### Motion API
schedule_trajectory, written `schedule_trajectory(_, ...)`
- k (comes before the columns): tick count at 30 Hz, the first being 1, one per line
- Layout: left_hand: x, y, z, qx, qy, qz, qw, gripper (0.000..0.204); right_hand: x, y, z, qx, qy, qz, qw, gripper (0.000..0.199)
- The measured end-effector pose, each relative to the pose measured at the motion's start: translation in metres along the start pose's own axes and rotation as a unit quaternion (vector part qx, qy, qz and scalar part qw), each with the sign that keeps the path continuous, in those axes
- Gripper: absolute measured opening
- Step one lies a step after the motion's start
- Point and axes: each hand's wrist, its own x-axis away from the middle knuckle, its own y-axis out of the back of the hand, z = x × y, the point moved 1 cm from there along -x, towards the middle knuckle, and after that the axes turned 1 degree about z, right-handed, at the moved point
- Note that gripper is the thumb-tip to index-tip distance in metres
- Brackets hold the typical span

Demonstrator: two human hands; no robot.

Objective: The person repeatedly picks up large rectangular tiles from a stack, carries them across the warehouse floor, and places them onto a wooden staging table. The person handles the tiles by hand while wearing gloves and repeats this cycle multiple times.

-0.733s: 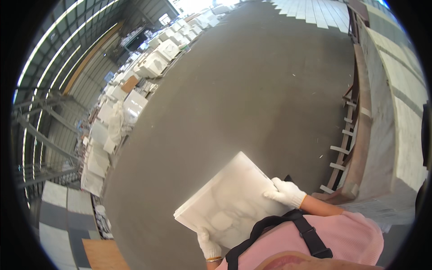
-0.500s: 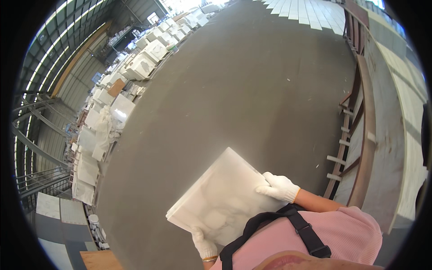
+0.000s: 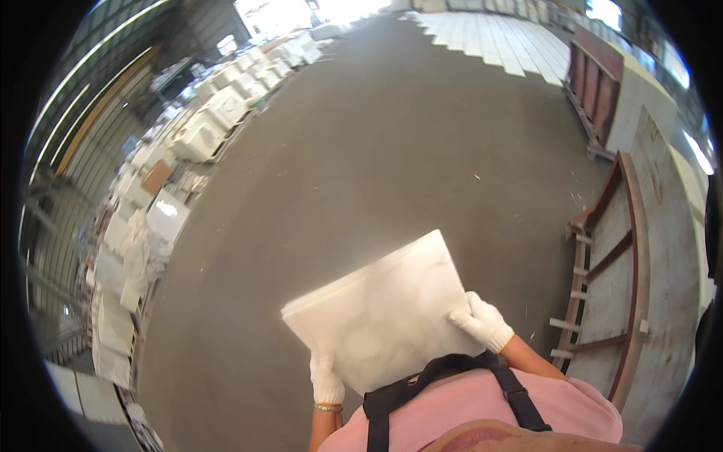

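I carry a square white slab with faint grey veining (image 3: 384, 305) flat in front of my chest. My left hand (image 3: 326, 379), in a white knit glove, grips its near left edge from below. My right hand (image 3: 482, 322), also gloved, holds the slab's right corner with fingers spread on top. Below the slab I see my pink shirt and a black strap (image 3: 444, 369). The slab hides the floor right under it.
A wide grey concrete floor (image 3: 361, 166) stretches ahead. Stacks of white blocks and slabs (image 3: 162, 196) line the left side. A brown metal rack (image 3: 625, 248) stands at the right beside large slabs. Rows of pale tiles (image 3: 497, 38) lie far ahead.
The view has swung so the floor and the racks shifted left and down. The slab stays held in both hands, now sitting more central and slightly higher in the picture.
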Motion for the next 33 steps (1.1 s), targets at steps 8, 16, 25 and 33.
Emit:
schedule_trajectory(8,-0.244,-0.110,-0.012,-0.015,0.040,0.130,0.991,0.062,-0.160,0.046,0.018,-0.043,-0.099,-0.083,0.991,0.078)
schedule_trajectory(16,-0.406,-0.222,-0.034,-0.030,0.013,0.058,0.998,0.067,-0.389,0.150,0.054,-0.007,-0.045,-0.016,0.999,0.072)
schedule_trajectory(25,-0.613,-0.309,-0.037,0.039,0.004,0.021,0.999,0.071,-0.655,0.217,0.094,0.029,-0.037,0.025,0.999,0.072)
schedule_trajectory(33,-0.863,-0.423,-0.082,-0.043,0.019,0.079,0.996,0.052,-0.854,0.273,0.127,-0.007,-0.126,-0.043,0.991,0.077)
